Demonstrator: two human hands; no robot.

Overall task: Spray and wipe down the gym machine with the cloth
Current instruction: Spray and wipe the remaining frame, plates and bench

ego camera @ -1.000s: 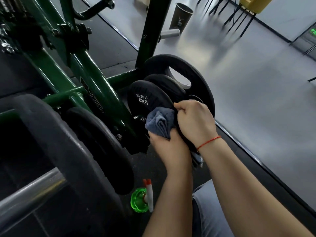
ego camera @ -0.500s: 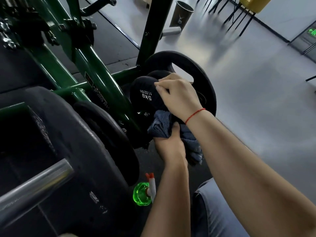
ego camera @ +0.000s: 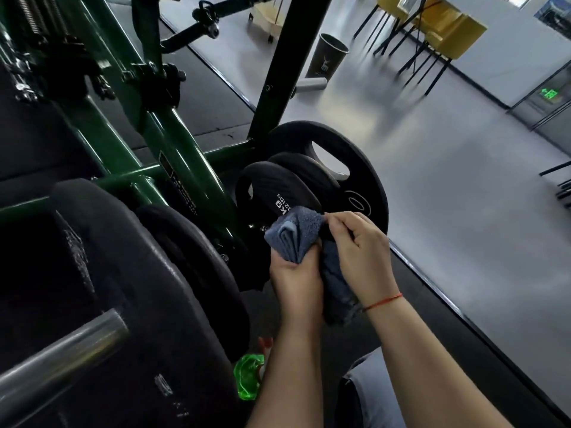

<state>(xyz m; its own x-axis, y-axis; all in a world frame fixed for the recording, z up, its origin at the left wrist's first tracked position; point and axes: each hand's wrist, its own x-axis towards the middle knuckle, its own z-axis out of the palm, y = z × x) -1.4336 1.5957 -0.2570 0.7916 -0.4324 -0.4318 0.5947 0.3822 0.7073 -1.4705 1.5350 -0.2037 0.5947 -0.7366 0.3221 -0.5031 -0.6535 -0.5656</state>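
1. Gripping the bunched blue-grey cloth [ego camera: 293,234] from below, the left hand [ego camera: 293,276] has its fingers curled round the folds.
2. The right hand [ego camera: 361,251] pinches the cloth's top corner between thumb and forefinger; a red string [ego camera: 383,302] circles its wrist.
3. The cloth is held in front of the small 5 kg plate [ego camera: 268,189], with a larger plate [ego camera: 364,177] behind, on the green machine frame [ego camera: 185,156].
4. A green spray bottle [ego camera: 247,378] sits on the dark mat [ego camera: 438,329] beside the left forearm, partly hidden.

Nubby cloth [ego camera: 298,234], matt rubber plates [ego camera: 278,186], glossy green frame [ego camera: 182,143].
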